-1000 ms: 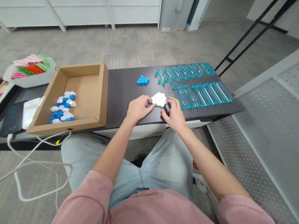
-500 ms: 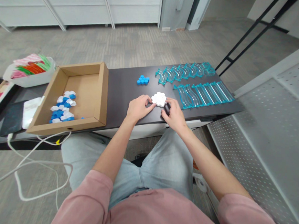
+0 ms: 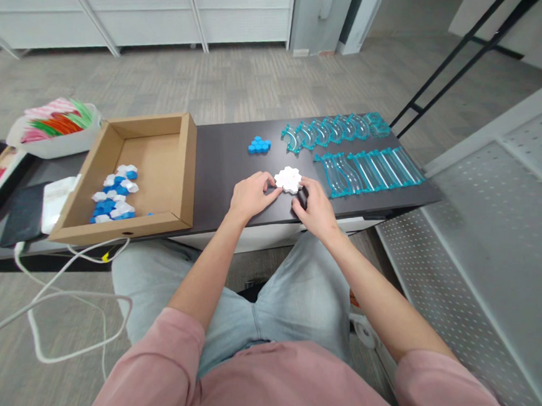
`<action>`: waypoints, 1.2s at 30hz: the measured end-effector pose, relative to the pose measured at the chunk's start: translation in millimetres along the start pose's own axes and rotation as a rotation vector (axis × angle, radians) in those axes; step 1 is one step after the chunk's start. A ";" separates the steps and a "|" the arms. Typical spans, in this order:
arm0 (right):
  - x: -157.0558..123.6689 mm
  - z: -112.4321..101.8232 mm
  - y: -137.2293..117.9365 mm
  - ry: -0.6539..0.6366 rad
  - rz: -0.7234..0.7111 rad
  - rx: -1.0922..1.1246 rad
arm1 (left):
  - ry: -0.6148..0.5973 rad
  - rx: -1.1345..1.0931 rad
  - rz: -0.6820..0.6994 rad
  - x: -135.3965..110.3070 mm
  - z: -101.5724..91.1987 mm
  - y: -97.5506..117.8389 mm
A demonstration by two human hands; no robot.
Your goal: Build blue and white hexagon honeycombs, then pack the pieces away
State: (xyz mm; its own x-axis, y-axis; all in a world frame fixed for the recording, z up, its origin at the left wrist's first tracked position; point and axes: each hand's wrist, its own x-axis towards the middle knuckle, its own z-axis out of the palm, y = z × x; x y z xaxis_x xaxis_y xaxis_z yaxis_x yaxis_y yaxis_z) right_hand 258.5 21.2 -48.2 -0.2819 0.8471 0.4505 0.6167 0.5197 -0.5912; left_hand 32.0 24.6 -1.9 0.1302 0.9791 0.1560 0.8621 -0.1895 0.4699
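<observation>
A flower-shaped cluster of white hexagonal pieces lies flat on the dark table, between my hands. My left hand rests at its left side, with thumb and index finger apart and their tips at its edge. On the right, my right hand touches the cluster's edge with its fingertips. Its thumb stands away from the fingers, with a dark gap between them. Beyond the cluster, a small group of blue pieces sits together on the table.
An open cardboard box on the left holds blue and white pieces. Clear teal-ended curved tubes and straighter tubes lie in rows at right. A white tub and white cable are farther left.
</observation>
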 end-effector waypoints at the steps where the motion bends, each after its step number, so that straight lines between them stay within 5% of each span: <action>1: 0.0 0.0 0.0 0.000 0.000 0.000 | 0.001 0.000 0.000 -0.1 -0.1 0.2; 28: -1.3 -4.5 -7.1 -0.008 0.089 -0.075 | 0.004 -0.024 -0.020 -0.7 0.7 -0.5; 32: -2.0 -3.7 -6.1 0.001 0.091 -0.081 | 0.054 -0.051 -0.097 -2.7 -2.2 0.1; 36: -3.8 -2.5 -2.6 0.022 0.050 -0.087 | 0.119 -0.137 -0.033 -20.1 -2.0 4.0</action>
State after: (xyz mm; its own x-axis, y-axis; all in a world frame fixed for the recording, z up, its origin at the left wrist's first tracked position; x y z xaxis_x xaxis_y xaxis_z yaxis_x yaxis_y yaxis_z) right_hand 259.8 16.4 -46.8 -0.2336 0.8684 0.4373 0.6914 0.4646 -0.5533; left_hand 31.8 4.0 -1.5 0.0376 0.9709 0.2364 0.7889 -0.1741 0.5893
